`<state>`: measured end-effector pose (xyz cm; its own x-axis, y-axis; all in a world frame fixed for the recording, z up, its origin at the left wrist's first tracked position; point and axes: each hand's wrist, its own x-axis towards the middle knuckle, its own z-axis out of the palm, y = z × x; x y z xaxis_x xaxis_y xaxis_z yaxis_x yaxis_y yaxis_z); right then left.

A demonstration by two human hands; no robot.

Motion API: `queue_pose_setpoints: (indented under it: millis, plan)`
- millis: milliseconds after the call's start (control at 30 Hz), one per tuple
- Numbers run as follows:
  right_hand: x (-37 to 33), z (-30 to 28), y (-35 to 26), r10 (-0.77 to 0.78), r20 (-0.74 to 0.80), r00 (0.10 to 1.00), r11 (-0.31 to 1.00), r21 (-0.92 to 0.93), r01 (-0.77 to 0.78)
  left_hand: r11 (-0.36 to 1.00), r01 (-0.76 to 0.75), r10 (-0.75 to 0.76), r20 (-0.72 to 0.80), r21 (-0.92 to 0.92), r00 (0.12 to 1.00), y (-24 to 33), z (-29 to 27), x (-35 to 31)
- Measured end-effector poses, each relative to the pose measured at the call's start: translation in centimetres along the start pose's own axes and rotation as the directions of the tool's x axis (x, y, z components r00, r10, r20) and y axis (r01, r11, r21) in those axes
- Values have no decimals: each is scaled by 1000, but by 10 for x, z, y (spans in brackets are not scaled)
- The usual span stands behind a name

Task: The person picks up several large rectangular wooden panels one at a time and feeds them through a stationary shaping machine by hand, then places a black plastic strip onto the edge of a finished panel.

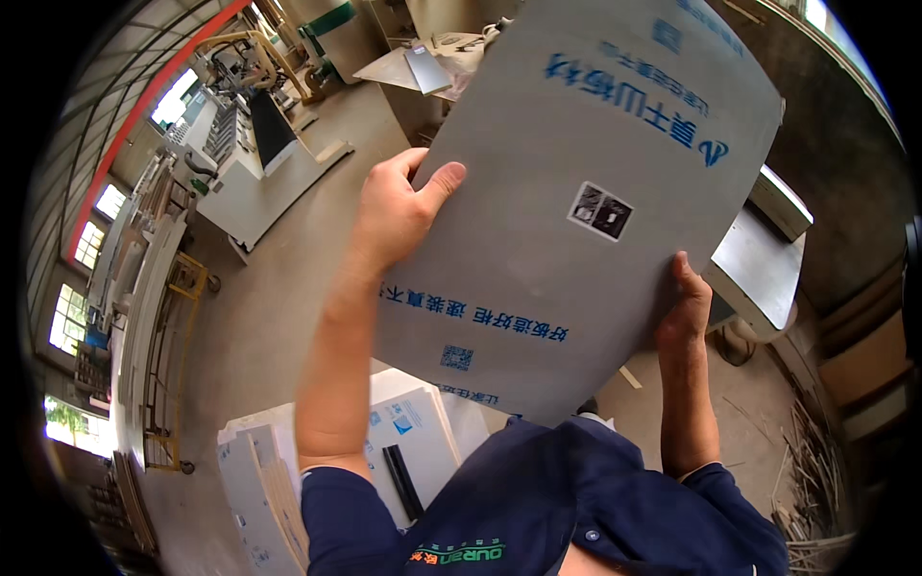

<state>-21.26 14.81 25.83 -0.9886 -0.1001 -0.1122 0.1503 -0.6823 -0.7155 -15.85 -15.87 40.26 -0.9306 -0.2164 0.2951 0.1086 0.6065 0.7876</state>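
Observation:
A large grey film-covered board (538, 230) with blue print is held up in front of me, tilted. A small black-and-white label (601, 211) is stuck near its middle. My left hand (399, 206) grips the board's left edge, thumb on the near face and fingers behind it. On the opposite edge, my right hand (684, 302) holds on with its thumb up along the rim; its other fingers are mostly hidden.
Stacked boards (413, 432) lie low at my left, with black strips (401, 482) on top. A machine (759, 254) with a metal top stands to the right. Scrap strips (812, 480) are piled at lower right. A wheeled rack (163, 336) and a large machine (254, 163) stand left.

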Motion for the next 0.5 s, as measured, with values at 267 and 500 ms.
queue_pose_setpoints:
  millis: [267,500]
  plan:
    - [3,-59,-13,38,-9,999,951,307,-33,981,141,-107,228,-136,968,1,-28,-42]
    - [-17,-46,-46,-136,31,990,973,194,128,888,147,-10,300,-436,954,1,-11,-31]
